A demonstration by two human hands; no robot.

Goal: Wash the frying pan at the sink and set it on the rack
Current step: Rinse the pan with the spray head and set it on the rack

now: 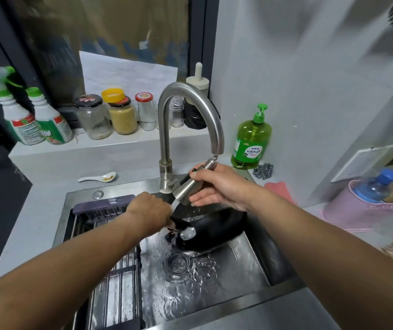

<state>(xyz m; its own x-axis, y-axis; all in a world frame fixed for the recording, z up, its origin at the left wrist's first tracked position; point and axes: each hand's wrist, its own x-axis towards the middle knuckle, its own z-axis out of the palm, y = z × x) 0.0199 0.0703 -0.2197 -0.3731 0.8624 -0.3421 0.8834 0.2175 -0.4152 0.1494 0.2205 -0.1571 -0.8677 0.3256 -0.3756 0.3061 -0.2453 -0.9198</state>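
Right hand point(216, 186): wrapped around the pull-out spray head point(191, 184), thumb on top by its dark button, fingers curled beneath; nozzle tilted down toward the left hand.
Left hand point(149, 211): knuckles up, fingers curled down at the near end of the frying pan point(212, 232), seemingly on its handle; exact grip hidden by the hand itself and the spray.
Water: streaming from the spray head between the two hands, striking the pan just beside the left hand's fingers and foaming white there.
Frying pan: black, tilted, inside the sink point(245, 272), directly under the right hand and to the right of the left hand.
Drain point(177, 264): below both hands, nearer the viewer than the pan, rippled water over it.
Rack point(117, 265): dark slatted rack across the sink's left part, beneath the left forearm, nothing on it.
Faucet point(167, 129): arched steel neck rising behind the left hand, its end just above the right hand.
Dish soap bottle point(251, 139): green, with pump, beyond the right hand against the wall.
Steel scourer point(263, 170): right of the right hand, just before the soap bottle.
Spoon point(99, 177): white, on the counter behind the left hand.
Jars point(117, 115): lined along the ledge far behind the left hand.
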